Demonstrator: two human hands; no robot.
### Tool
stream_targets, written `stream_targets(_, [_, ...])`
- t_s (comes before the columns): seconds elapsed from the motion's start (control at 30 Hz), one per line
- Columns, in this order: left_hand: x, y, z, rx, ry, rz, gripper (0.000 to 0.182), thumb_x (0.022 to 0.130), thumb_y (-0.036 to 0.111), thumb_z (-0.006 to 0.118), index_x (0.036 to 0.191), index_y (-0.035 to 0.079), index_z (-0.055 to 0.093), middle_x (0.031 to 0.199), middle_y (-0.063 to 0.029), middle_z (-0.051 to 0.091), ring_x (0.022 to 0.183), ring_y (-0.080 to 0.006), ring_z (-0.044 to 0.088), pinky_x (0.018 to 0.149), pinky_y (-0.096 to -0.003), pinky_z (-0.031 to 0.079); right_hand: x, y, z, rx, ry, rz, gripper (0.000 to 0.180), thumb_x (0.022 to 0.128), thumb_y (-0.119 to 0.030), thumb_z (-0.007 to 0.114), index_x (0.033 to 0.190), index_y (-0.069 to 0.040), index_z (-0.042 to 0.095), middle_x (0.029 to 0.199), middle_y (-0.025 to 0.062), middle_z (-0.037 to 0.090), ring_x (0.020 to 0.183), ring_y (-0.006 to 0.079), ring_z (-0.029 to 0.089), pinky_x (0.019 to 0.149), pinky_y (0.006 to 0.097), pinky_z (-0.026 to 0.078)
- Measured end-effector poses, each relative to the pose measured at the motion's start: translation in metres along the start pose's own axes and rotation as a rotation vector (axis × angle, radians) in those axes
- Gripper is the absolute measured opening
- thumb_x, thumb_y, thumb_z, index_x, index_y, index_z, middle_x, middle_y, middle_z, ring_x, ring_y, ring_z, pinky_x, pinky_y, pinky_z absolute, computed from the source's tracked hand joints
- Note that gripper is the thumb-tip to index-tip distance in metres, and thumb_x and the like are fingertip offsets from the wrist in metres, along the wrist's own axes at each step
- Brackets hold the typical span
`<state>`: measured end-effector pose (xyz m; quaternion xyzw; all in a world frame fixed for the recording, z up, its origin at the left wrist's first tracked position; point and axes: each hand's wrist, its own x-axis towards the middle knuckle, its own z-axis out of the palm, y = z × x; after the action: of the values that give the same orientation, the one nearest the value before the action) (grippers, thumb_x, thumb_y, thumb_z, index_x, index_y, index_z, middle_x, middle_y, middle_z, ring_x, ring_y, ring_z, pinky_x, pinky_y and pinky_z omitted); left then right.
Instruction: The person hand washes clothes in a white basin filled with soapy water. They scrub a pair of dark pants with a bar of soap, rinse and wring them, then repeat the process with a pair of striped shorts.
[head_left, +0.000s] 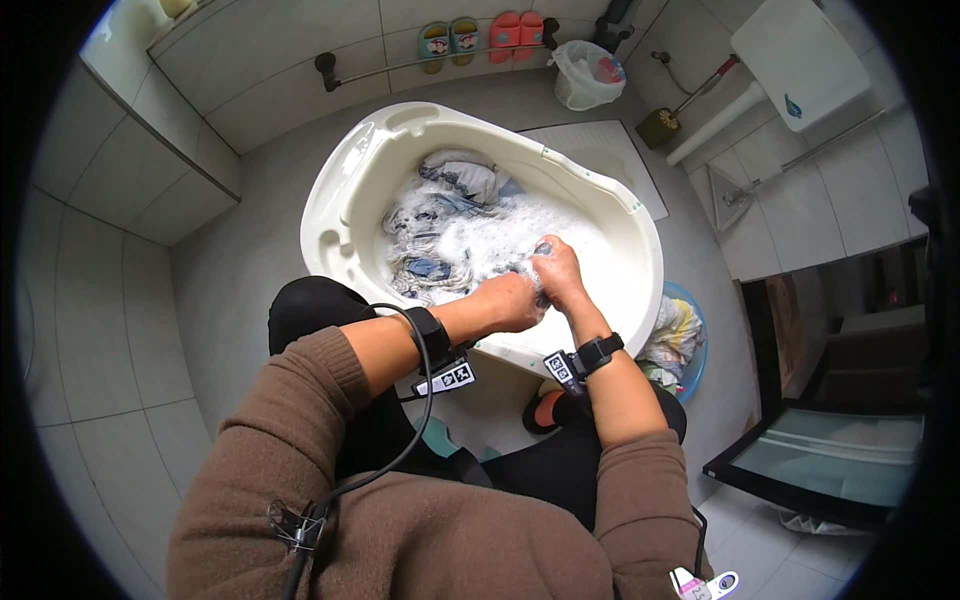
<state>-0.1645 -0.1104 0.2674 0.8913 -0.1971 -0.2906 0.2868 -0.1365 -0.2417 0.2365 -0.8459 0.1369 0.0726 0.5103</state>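
A cream plastic baby bathtub (322, 202) stands on the floor before me, holding foamy suds (487, 232) and wet clothes. Over its near right part, my left hand (511, 301) and my right hand (557, 268) are close together. Both grip a wet dark grey cloth (541, 289), most of it hidden by my fingers. White and grey laundry (472, 180) is bunched at the far side of the suds. Along the left side lie striped and blue garments (427, 268), partly under foam.
A blue basin (703, 352) with more laundry (670, 330) stands right of the tub. Behind the tub are a squat toilet (600, 150), a lined bin (590, 79) and a toilet brush holder (658, 127). Slippers (450, 43) hang on a wall rail. A glass door (825, 457) is at lower right.
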Motion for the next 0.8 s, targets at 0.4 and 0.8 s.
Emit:
stream_targets(0.4, [-0.009,0.005,-0.067,-1.153,-0.522,0.011,0.036,0.087,0.046,0.068,0.091,0.011,0.062,0.067,0.0004,0.053,0.051,-0.0093,0.050,0.046,-0.0244,0.041,-0.007,-0.043,-0.054,1.294,-0.413,-0.081,0.081,0.085,-0.067,0.060,0.144,-0.016,0.038,0.151,0.0198,0.032,0.130,0.0351,0.047,0.108,0.0470,0.042])
stream_targets(0.8, [-0.007,0.023,-0.061,-0.817,-0.314,0.040,0.036,0.082,0.041,0.071,0.082,0.006,0.060,0.063,-0.0003,0.051,0.048,-0.0122,0.048,0.044,-0.0276,0.041,-0.006,-0.062,-0.049,0.714,-0.236,-0.023,0.020,0.077,-0.010,0.072,0.090,-0.007,0.058,0.076,0.0013,0.056,0.066,0.0108,0.055,0.058,0.0262,0.047])
